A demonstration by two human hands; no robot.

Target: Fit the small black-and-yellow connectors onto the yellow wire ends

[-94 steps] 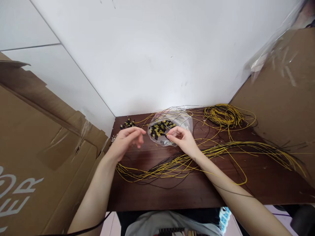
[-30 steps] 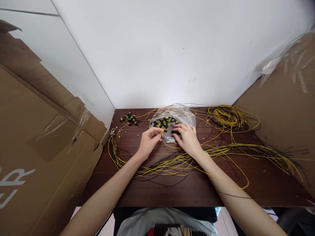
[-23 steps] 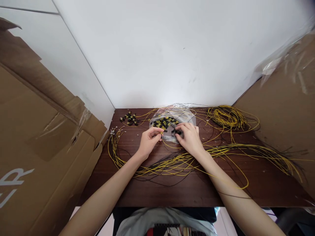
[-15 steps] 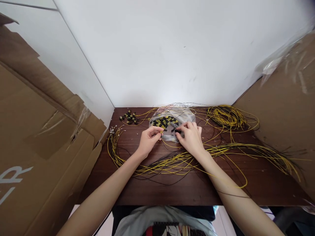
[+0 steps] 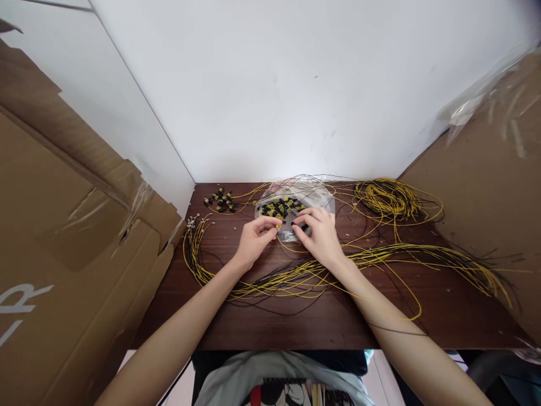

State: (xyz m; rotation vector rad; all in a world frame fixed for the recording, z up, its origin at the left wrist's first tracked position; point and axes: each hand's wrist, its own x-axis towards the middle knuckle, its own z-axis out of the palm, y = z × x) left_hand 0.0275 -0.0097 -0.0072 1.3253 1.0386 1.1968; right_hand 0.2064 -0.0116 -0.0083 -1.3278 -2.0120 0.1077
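**Small parts at both fingertips: light pinch, slack wire**

Head view: your left hand (image 5: pixel 253 242), centre of frame, pinches a small yellow part (image 5: pixel 278 226) between thumb and index. Your right hand (image 5: pixel 320 237), just right of centre, has thumb and index closed on a small black piece (image 5: pixel 293 224); its other fingers curl over the plastic bag (image 5: pixel 316 197). The two parts are near each other, not touching. Can't read their exact facing at this size.

My take: grip each part by its sides, so the ends stay in sight. Square them up before any push, and push straight; a skewed push could bend something that thin. Leave slack in the thin wire (image 5: pixel 291 250) below your fingers. Rest your wrists lightly: the wire bundle (image 5: pixel 279 287) runs under your forearms, lower centre, and could snag. Mind the loose pile (image 5: pixel 274 208) just above your fingertips.
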